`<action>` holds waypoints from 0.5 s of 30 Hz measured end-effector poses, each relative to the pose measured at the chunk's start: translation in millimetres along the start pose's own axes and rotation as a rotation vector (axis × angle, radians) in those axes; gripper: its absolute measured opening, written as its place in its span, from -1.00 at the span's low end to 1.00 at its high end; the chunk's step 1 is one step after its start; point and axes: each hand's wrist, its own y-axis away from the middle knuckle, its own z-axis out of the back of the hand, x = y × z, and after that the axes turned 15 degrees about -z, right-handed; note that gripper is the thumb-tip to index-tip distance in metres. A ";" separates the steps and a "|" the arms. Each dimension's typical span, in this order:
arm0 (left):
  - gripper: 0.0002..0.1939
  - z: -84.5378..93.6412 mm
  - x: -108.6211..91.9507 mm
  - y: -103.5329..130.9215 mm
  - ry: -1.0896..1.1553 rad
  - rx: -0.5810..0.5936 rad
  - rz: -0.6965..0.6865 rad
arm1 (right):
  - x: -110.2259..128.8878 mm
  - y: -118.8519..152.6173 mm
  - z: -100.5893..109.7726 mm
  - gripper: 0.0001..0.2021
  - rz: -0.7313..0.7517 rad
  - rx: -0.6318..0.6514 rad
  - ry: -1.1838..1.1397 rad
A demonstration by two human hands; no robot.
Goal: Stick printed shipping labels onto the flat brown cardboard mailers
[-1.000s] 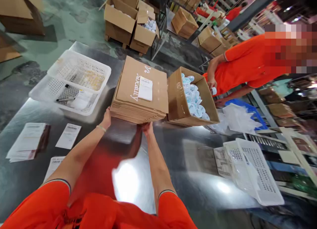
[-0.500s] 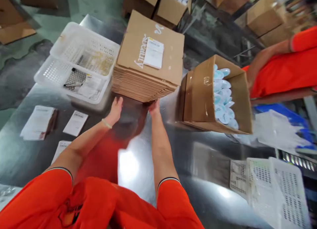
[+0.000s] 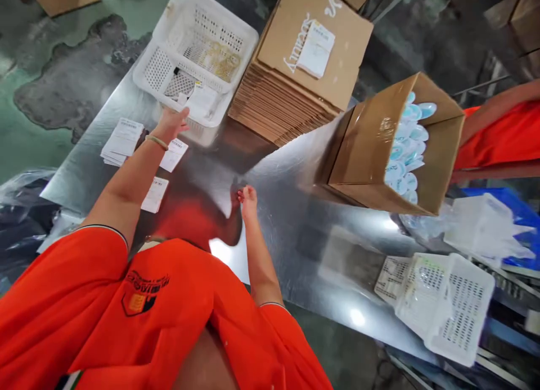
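Observation:
My left hand [image 3: 172, 124] is at the near side of the white basket [image 3: 202, 46], fingers apart, with nothing visible in it. Over the metal table [image 3: 291, 232], my right hand [image 3: 248, 198] has its fingers curled together; whether they hold anything is too small to tell. Beyond my hands stands a stack of flattened cardboard boxes [image 3: 270, 97] with a folded white paper [image 3: 317, 49] on top. The basket holds paper packets and small items. White printed cards [image 3: 123, 139] lie in a pile left of my left hand, and single cards [image 3: 155, 195] lie near my left forearm.
To the right, an open carton [image 3: 358, 153] on its side holds several pale blue and white packages [image 3: 407, 148]. White plastic baskets [image 3: 455, 305] sit at the table's right end. Another person's arm [image 3: 498, 108] is behind the carton.
Both hands have left the cardboard stack. The left moved to the basket's near side; the right drew back toward me and its fingers curled. The camera view has shifted.

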 end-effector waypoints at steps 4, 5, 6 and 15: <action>-0.48 50.8 43.9 52.0 -0.121 -0.092 0.161 | -55.2 43.7 25.5 -0.66 -0.075 -0.035 0.030; -0.50 56.5 55.7 63.9 -0.137 -0.074 0.180 | -64.4 52.3 30.0 -0.67 -0.098 -0.044 0.026; -0.52 58.5 66.6 74.4 -0.146 -0.046 0.192 | -71.6 59.8 33.1 -0.69 -0.118 -0.048 0.021; -0.23 37.8 114.5 120.3 -0.133 0.030 0.154 | -75.7 90.6 11.1 -0.76 -0.136 0.011 0.024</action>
